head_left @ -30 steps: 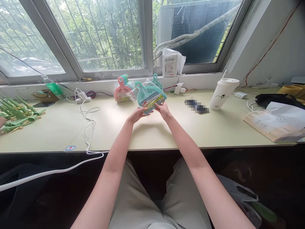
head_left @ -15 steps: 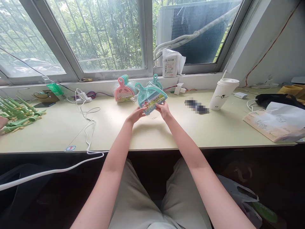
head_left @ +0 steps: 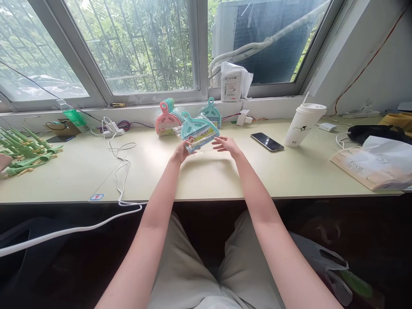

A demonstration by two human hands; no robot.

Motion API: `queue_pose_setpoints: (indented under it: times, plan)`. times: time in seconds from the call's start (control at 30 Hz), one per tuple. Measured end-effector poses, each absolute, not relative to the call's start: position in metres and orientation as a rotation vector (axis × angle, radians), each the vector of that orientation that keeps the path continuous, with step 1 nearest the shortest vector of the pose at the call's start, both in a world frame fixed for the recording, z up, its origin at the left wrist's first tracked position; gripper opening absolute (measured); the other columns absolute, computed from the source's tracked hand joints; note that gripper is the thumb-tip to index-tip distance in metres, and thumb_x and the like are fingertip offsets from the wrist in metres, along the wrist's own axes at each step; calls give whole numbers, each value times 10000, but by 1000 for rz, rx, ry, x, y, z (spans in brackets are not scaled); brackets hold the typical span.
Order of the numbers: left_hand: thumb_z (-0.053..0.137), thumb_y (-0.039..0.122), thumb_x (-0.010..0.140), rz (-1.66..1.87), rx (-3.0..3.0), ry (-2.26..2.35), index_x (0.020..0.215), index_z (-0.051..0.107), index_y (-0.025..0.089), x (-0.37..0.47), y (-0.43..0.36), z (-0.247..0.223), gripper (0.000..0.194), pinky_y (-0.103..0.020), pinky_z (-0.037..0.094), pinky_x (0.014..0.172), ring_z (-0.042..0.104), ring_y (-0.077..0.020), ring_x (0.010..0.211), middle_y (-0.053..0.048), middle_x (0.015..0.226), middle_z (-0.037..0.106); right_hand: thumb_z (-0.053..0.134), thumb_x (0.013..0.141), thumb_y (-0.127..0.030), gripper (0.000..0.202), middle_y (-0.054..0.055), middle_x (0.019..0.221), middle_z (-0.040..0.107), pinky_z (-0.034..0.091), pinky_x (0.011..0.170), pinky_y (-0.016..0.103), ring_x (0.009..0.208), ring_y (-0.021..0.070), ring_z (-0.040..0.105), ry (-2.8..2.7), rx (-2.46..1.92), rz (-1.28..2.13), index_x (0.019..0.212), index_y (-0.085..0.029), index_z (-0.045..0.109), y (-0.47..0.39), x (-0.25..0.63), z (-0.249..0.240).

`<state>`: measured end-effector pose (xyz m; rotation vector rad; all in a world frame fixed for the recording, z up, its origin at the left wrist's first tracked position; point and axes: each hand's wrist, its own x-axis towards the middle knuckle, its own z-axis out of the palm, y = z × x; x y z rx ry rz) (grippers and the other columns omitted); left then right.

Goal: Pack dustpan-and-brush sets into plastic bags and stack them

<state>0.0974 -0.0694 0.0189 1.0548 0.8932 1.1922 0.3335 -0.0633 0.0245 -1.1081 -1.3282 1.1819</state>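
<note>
My left hand (head_left: 182, 151) grips a teal mini dustpan-and-brush set (head_left: 196, 131) in a clear plastic bag, held above the pale desk (head_left: 206, 171). My right hand (head_left: 227, 144) hovers just right of the packet with fingers spread, holding nothing. Behind the packet, a stack of pink and teal packaged sets (head_left: 167, 119) leans against the wall under the window sill. Another teal set (head_left: 211, 113) stands to its right.
A black phone (head_left: 267, 141) and a white lidded cup with a straw (head_left: 304, 124) sit to the right. A white cable (head_left: 120, 171) trails off the desk's front edge. Green clips (head_left: 22, 152) pile at far left; a tissue pack (head_left: 373, 165) lies far right.
My right hand has let go of the packet and opened beside it. My left hand alone now holds the packet, shifted slightly left and away.
</note>
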Motion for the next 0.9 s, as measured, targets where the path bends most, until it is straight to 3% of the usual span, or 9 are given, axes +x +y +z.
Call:
queue_pose_setpoints:
  times: [0.07, 0.17, 0.23, 0.3, 0.4, 0.57, 0.73, 0.83, 0.9]
  plan:
    - [510, 220, 651, 1253, 985, 936, 1169, 535, 158, 89, -64, 16, 523, -363, 586, 695, 687, -319, 1040, -137, 1145, 680, 709, 808, -222, 167, 91, 1106, 731, 561, 950, 501, 1012, 266, 713, -1440, -1190, 875, 973, -210, 687, -64, 341, 22]
    - [505, 238, 634, 1275, 992, 938, 1186, 520, 177, 82, -61, 13, 556, -376, 590, 659, 675, -343, 1064, -139, 1150, 668, 693, 747, -68, 454, 20, 1454, 535, 388, 1149, 532, 1407, 272, 427, -1633, -1109, 485, 1142, -291, 670, -66, 339, 18]
    - [510, 254, 641, 1263, 1024, 930, 1199, 520, 171, 80, -63, 14, 565, -396, 595, 671, 674, -354, 1059, -147, 1158, 660, 696, 729, -40, 541, -18, 1520, 457, 302, 1198, 546, 1486, 256, 287, -1752, -1030, 402, 1191, -319, 653, -66, 333, 16]
    - [516, 259, 653, 1235, 1050, 933, 1214, 524, 162, 81, -66, 15, 570, -414, 599, 700, 678, -352, 1042, -152, 1152, 660, 680, 768, -73, 400, -16, 1457, 531, 282, 1200, 549, 1466, 252, 321, -1783, -1004, 391, 1088, -311, 699, -65, 328, 14]
    - [529, 247, 676, 1181, 1083, 955, 1232, 530, 157, 82, -70, 17, 563, -416, 601, 730, 696, -321, 974, -145, 1110, 668, 639, 850, -184, 142, 9, 1254, 675, 344, 1153, 524, 1326, 262, 493, -1665, -1018, 416, 840, -287, 736, -59, 328, 11]
    - [572, 218, 726, 1085, 1144, 945, 1133, 576, 137, 80, -70, 16, 415, -361, 585, 697, 707, -238, 755, -121, 980, 682, 682, 826, -270, 77, 15, 1103, 698, 469, 1011, 436, 1053, 244, 642, -1545, -1029, 470, 767, -270, 732, -49, 338, 8]
    - [637, 220, 751, 879, 1241, 892, 1101, 581, 135, 80, -72, 14, 365, -350, 581, 695, 694, -212, 646, -61, 770, 687, 706, 794, -284, 63, 53, 1151, 602, 515, 953, 434, 925, 211, 639, -1547, -1113, 415, 817, -227, 693, -43, 345, 1]
    - [664, 225, 754, 803, 1285, 866, 1155, 565, 135, 80, -75, 15, 422, -381, 583, 758, 708, -220, 665, -59, 786, 702, 754, 727, -248, 274, 57, 1224, 533, 565, 893, 407, 943, 191, 615, -1461, -1116, 512, 979, -228, 649, -41, 347, -4]
    - [659, 216, 763, 780, 1291, 866, 1190, 556, 143, 80, -76, 15, 445, -412, 574, 818, 713, -213, 673, -72, 862, 718, 761, 701, -228, 429, 67, 1268, 496, 612, 768, 358, 949, 178, 600, -1368, -1087, 644, 1096, -231, 595, -40, 346, -8]
